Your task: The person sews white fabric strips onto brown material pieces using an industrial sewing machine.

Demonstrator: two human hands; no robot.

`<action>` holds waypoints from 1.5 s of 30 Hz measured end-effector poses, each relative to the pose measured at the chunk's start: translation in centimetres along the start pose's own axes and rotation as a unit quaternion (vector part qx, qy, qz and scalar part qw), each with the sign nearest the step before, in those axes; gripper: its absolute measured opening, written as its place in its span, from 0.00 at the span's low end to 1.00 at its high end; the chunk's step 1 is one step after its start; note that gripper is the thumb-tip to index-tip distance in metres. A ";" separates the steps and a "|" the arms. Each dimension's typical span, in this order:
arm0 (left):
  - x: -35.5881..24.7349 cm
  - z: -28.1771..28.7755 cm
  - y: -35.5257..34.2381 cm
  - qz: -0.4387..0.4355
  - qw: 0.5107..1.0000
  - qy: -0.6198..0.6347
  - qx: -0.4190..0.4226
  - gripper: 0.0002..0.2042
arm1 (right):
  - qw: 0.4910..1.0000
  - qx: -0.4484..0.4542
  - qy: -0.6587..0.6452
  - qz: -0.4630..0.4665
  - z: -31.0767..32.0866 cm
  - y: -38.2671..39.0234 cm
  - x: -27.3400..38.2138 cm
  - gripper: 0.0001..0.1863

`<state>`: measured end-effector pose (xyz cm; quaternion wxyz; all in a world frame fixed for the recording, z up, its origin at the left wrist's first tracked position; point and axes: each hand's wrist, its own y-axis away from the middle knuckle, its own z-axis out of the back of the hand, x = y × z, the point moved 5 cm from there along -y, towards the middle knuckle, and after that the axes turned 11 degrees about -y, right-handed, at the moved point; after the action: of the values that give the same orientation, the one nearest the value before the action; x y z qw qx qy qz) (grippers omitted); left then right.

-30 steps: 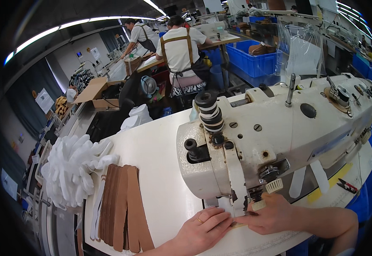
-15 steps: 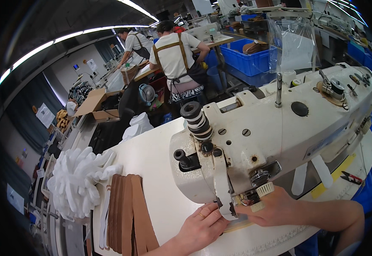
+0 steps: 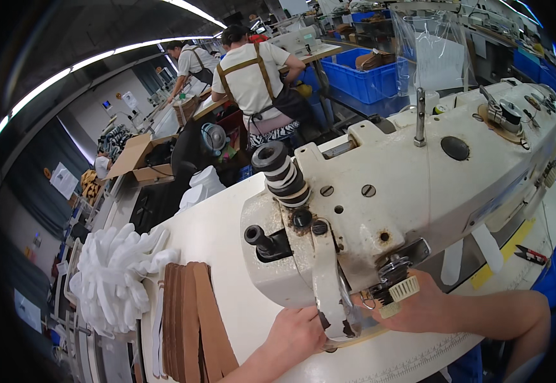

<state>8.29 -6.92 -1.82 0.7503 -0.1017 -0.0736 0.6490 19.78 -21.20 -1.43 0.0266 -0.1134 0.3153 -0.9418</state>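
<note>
A white industrial sewing machine [image 3: 380, 185] spans the table, its head worn and rust-stained. My left hand [image 3: 294, 338] lies at the left of the needle end, fingers curled in and tips hidden behind the lever casing. My right hand [image 3: 412, 306] reaches in from the right, behind the ribbed cream knob [image 3: 404, 289], most of its fingers hidden. Whatever lies between the hands under the head is mostly covered; a narrow tan edge [image 3: 372, 332] shows beside the casing. Brown strips [image 3: 192, 319] lie side by side left of my left forearm.
A heap of white gloves [image 3: 112, 277] sits at the table's left. Red-and-black snips [image 3: 531, 255] and white flat pieces [image 3: 487, 249] lie on the right. Further off, two people work at benches beside a blue crate [image 3: 364, 80] and an open cardboard box [image 3: 139, 156].
The view has shifted slightly, so the machine appears a little further left. My left hand has turned, its fingertips now out of sight behind the casing. My right hand stays by the knob.
</note>
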 end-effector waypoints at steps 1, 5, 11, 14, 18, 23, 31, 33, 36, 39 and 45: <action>-0.1 -0.2 -0.1 -0.012 1.000 0.003 -0.004 0.08 | 1.000 0.008 0.005 -0.014 0.4 0.5 0.2 0.09; 0.7 -1.3 0.4 0.032 0.999 0.010 -0.005 0.11 | 0.999 0.003 -0.028 -0.020 -0.8 0.6 -0.3 0.07; 0.6 -0.6 -0.8 0.024 0.999 0.045 -0.004 0.11 | 0.999 -0.015 -0.030 -0.007 1.0 0.3 0.4 0.07; 0.2 0.2 -1.2 0.025 0.998 0.048 -0.014 0.10 | 0.999 -0.002 -0.034 -0.019 0.6 0.4 0.2 0.07; 0.2 0.6 -0.7 0.029 0.996 -0.084 0.018 0.09 | 0.998 -0.012 -0.051 -0.018 1.2 0.1 0.3 0.07; -0.6 3.3 -0.6 -0.021 0.982 -0.093 -0.164 0.13 | 0.998 0.011 -0.059 -0.032 1.4 0.1 0.3 0.08; -0.1 3.0 0.2 0.112 0.993 0.025 0.033 0.15 | 0.997 0.014 -0.077 -0.016 1.5 0.3 0.2 0.08; -0.3 3.2 -0.1 0.077 0.997 -0.001 0.028 0.16 | 0.996 0.015 -0.082 -0.011 1.7 0.3 0.3 0.08; -0.6 4.0 -0.9 0.023 0.998 -0.028 0.049 0.17 | 0.997 0.016 -0.081 -0.008 1.9 0.4 0.5 0.08; -0.6 4.4 -1.3 0.006 0.996 -0.030 0.084 0.20 | 0.996 0.003 -0.089 -0.005 2.2 0.5 0.6 0.05; -2.8 3.0 -0.5 0.144 0.954 0.083 0.251 0.25 | 0.993 0.008 -0.120 -0.006 2.1 1.0 0.6 0.11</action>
<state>7.61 -9.54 1.21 0.6540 0.0271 0.1698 0.7367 19.70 -23.30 -0.25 0.0600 -0.2276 0.3014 -0.9240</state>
